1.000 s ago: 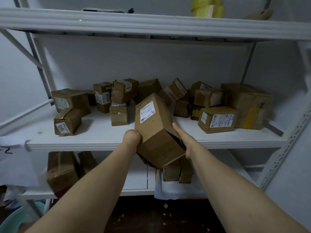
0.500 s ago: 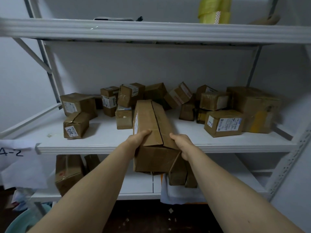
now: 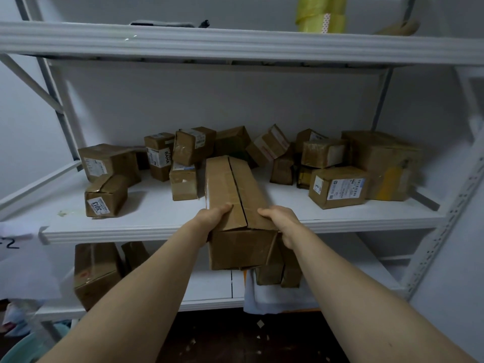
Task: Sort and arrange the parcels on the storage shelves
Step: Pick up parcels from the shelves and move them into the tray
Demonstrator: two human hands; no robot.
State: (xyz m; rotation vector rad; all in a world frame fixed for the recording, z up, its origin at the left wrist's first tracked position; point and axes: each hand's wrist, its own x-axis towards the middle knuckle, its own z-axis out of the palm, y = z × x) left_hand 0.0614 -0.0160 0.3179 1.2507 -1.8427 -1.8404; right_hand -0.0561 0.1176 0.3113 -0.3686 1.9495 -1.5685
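Gripped the box [image 3: 237,197] at centre frame with the left grip [image 3: 212,218], curled over its top-left edge, and the right grip [image 3: 284,222], clasped on the right flap; seemingly rested its far end on the middle shelf [image 3: 157,213], near end overhanging the lip; judged as mid-placement; needed next a straight push inward, short of the parcels [image 3: 264,146] behind; could not see fingers underneath, nor read most labels; lost the lower shelf [image 3: 209,286] partly behind arms.

A long box [image 3: 235,195] is reaching over the front edge of the middle shelf [image 3: 157,214]. Smaller parcels [image 3: 193,145] are crowding the back edge; the 3013 parcel [image 3: 106,196] is sitting near the front-left corner, a wide parcel [image 3: 337,189] toward the right edge.
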